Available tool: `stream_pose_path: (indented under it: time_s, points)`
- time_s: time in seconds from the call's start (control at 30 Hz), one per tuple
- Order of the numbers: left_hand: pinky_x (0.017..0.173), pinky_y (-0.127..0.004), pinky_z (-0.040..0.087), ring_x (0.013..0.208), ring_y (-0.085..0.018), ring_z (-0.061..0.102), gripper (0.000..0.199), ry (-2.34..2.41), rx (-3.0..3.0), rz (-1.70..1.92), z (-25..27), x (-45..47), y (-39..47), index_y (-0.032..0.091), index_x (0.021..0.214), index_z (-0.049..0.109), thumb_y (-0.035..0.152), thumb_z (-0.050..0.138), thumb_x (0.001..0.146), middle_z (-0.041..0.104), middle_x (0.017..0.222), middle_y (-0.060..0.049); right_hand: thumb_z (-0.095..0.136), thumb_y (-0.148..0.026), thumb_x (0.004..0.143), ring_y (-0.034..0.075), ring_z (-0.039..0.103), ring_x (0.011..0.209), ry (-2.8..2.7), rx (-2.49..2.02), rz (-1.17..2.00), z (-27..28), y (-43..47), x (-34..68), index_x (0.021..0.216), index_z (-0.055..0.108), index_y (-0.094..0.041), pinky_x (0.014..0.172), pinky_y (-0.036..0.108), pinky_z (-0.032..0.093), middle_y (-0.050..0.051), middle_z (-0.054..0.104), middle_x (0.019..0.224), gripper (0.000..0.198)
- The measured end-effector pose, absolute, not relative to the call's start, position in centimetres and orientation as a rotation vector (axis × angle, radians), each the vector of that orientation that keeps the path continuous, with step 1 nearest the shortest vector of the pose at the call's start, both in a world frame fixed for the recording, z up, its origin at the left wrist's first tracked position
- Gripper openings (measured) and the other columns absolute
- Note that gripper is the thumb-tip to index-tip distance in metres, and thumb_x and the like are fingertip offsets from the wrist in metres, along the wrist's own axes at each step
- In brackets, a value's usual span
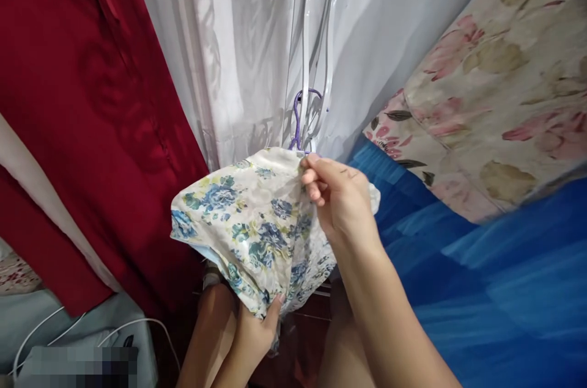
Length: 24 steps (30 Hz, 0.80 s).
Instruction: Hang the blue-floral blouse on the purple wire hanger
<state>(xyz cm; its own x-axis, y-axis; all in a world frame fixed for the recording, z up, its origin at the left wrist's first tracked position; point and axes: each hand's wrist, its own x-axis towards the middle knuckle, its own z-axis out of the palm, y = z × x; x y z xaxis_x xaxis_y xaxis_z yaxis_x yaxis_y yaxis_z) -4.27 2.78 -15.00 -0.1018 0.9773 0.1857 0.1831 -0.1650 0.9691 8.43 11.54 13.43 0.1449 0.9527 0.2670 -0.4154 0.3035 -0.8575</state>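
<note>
A white garment with blue, green and yellow flowers (257, 223) hangs in the middle of the head view. Above its top edge rises a purple hanger hook (298, 119), beside two white hanging strips (306, 40). At the garment's neckline, my right hand (342, 195) is closed, with thumb and fingertips pinching the fabric near the hook. Lower down, my left hand (261, 330) grips the bottom edge, its thumb on top of the cloth and the other fingers hidden beneath. The garment's far right side is partly hidden behind my right hand.
White curtains (247, 40) hang behind, with a red curtain (114, 131) at left. On the right are a beige floral cloth (495, 107) and blue fabric (518, 284). A white cable (137, 321) crosses a grey-green surface (137, 348) at lower left. My legs show below.
</note>
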Motion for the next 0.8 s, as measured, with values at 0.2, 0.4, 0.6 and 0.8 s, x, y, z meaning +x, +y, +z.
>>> stream_pose_path:
  time_s: [0.2, 0.4, 0.6, 0.8]
  points:
    - [0.109, -0.052, 0.045, 0.129, -0.037, 0.053, 0.060, 1.414, 1.216, 1.457, -14.4, -7.8, 3.8, 0.035, 0.133, 0.054, 0.045, 0.073, 0.078, 0.062, 0.130, -0.010, 0.076, -0.035, 0.076, 0.005, 0.044, 0.036, -1.002, -0.741, 1.039, 13.1, 10.2, 9.1, 0.074, 0.068, -0.016, 0.032, 0.017, 0.030, -0.002, 0.060, 0.052, 0.020]
    - [0.102, -0.045, 0.048, 0.127, -0.029, 0.050, 0.062, 1.425, 1.539, 2.407, -1.8, -10.5, 7.5, 0.026, 0.137, 0.047, 0.029, 0.073, 0.081, 0.049, 0.139, -0.011, 0.073, -0.037, 0.083, 0.006, 0.046, 0.034, -1.125, -0.834, 1.020, 10.5, 8.5, 8.7, 0.073, 0.064, -0.017, 0.034, 0.017, 0.035, -0.003, 0.059, 0.046, 0.024]
    - [0.078, -0.029, 0.054, 0.096, -0.017, 0.060, 0.030, 0.931, 2.485, 1.746, 10.0, -6.2, 10.2, 0.025, 0.126, 0.060, 0.025, 0.051, 0.098, 0.057, 0.116, -0.008, 0.071, -0.036, 0.086, 0.007, 0.045, 0.037, -1.238, -0.833, 0.869, 11.6, 6.3, 9.1, 0.075, 0.064, -0.017, 0.037, 0.018, 0.035, -0.003, 0.058, 0.047, 0.023]
    - [0.067, -0.024, 0.049, 0.077, -0.012, 0.056, 0.012, 0.797, 2.336, 1.865, 12.6, -3.3, 9.7, 0.018, 0.093, 0.066, 0.025, 0.057, 0.096, 0.055, 0.089, -0.003, 0.070, -0.040, 0.086, 0.008, 0.043, 0.039, -1.248, -0.786, 0.809, 11.8, 7.1, 10.1, 0.078, 0.063, -0.018, 0.040, 0.020, 0.033, -0.004, 0.054, 0.048, 0.025]
